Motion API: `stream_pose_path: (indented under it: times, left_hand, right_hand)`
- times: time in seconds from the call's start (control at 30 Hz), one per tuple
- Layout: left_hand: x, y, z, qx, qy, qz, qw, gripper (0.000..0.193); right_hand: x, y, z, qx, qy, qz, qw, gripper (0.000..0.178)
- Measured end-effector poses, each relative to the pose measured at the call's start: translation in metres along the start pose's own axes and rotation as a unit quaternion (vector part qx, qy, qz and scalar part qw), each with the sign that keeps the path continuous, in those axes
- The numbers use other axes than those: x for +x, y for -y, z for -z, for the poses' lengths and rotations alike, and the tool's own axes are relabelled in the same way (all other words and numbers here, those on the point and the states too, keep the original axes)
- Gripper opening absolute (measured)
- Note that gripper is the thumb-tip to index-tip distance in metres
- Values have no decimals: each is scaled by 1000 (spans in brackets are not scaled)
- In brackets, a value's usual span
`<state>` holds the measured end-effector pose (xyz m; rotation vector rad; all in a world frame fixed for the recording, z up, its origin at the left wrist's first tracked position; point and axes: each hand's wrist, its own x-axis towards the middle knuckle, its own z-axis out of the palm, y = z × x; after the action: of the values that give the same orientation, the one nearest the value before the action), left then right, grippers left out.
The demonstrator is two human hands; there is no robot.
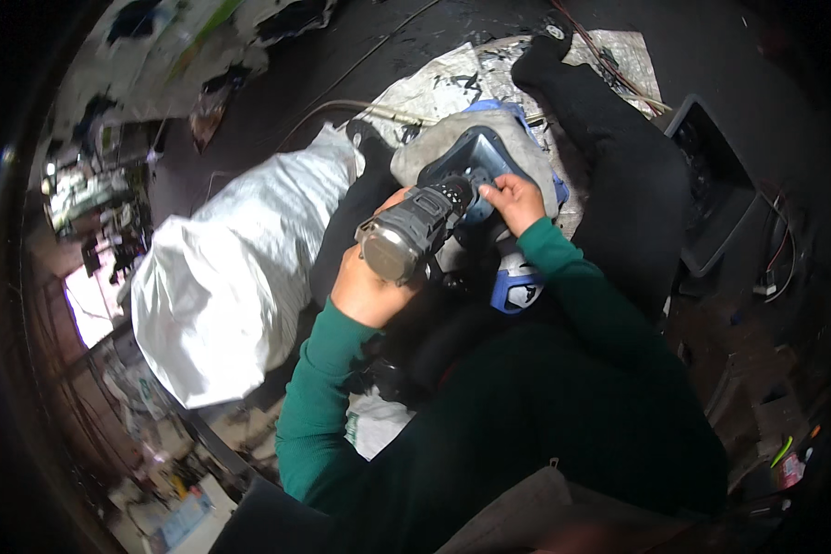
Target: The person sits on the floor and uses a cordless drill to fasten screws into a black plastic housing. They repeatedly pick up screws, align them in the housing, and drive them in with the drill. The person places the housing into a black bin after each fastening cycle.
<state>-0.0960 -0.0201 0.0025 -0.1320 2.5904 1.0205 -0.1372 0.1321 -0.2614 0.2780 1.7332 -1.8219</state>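
My left hand [371,284] is wrapped around a grey and black cordless drill [415,229], its chuck pointing away from me. Ahead of the chuck lies a dark blue-grey, dish-shaped part [483,152] with a raised rim, resting on a pale grey cushion-like piece [418,159] between my legs. The thumb and fingers of my right hand [517,203] are closed together beside the drill's front end, over the part. What they pinch, if anything, is too small to tell. The drill's tip is hidden behind its own body.
A large white sack [240,268] lies to my left. At the right stands a black open crate [725,185] with dark contents. Pale sheeting [623,55] and cables [369,113] lie on the floor ahead. A blue and white piece [517,288] sits below my right wrist.
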Motion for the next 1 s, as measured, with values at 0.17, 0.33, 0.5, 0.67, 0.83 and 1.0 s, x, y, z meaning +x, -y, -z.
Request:
stream_pose_path:
  times: [0.17, 0.33, 0.5, 0.67, 0.83, 1.0]
  left_hand:
    - [-121, 9, -37, -72, -6, 48, 996, 70]
    - [-204, 31, -133, 29, 42, 180, 982, 69]
    - [-227, 54, -158, 17, -150, 67, 986, 56]
    - [-236, 51, -134, 42, -58, 83, 994, 57]
    - [-277, 80, -19, -123, -192, -188, 955, 49]
    - [-239, 163, 184, 66, -619, -42, 781, 34]
  right_hand:
    - [-17, 34, 5, -36, -22, 55, 998, 32]
    - [-99, 123, -31, -94, 241, 335, 906, 14]
    - [-157, 120, -149, -272, 461, 574, 620, 23]
    - [-187, 30, -262, -414, 580, 422, 560, 34]
    - [-162, 36, -243, -224, 544, 284, 757, 34]
    - [-146, 75, -173, -156, 411, 240, 865, 21]
